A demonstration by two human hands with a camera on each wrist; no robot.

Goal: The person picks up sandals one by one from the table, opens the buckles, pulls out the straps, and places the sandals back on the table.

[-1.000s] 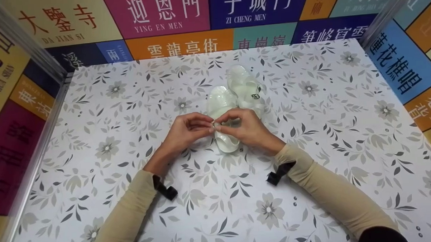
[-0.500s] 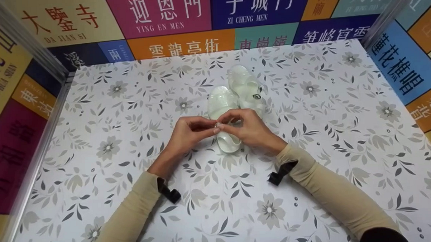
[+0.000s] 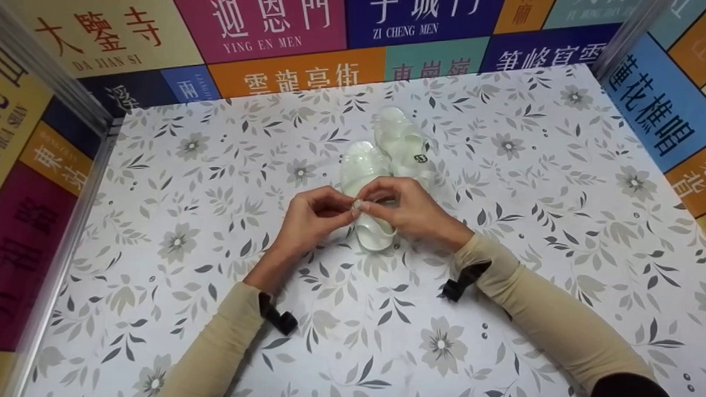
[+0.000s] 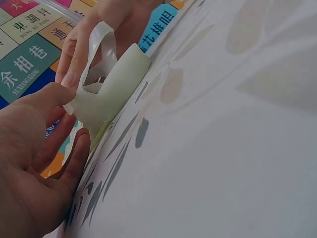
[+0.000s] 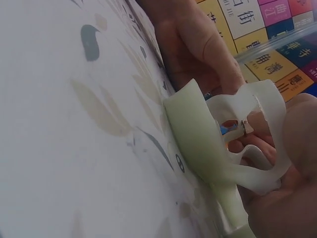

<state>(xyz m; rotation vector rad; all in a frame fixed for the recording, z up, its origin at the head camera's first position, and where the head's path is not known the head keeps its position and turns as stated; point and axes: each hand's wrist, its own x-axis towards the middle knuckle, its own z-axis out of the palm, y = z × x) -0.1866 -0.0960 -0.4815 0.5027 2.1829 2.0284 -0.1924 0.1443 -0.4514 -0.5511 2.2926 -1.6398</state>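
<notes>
Two pale, pearly sandals lie on the patterned tabletop; the near sandal point(image 3: 364, 157) is partly hidden by the hands. My left hand point(image 3: 308, 219) and right hand point(image 3: 411, 207) meet over its left side, thumbs and index fingertips together, pinching its strap. In the left wrist view, the ankle strap point(image 4: 101, 37) rises as a loop above the heel point(image 4: 126, 69), with the left thumb at its edge. The right wrist view shows the strap point(image 5: 277, 114) beside the right fingers and a small metal buckle piece point(image 5: 244, 128). The fingertips hide most of the fastening.
The far sandal point(image 3: 394, 126) lies just behind and to the right, close against the near one. A white tabletop point(image 3: 217, 356) with grey leaves and flowers spreads around. Colourful panels with lettering point(image 3: 276, 25) stand along the back and both sides.
The left hand has shifted slightly right, its fingertips closing up to the right hand's. A small ring-like piece seen between the fingers earlier is now covered. The sandals stay in place.
</notes>
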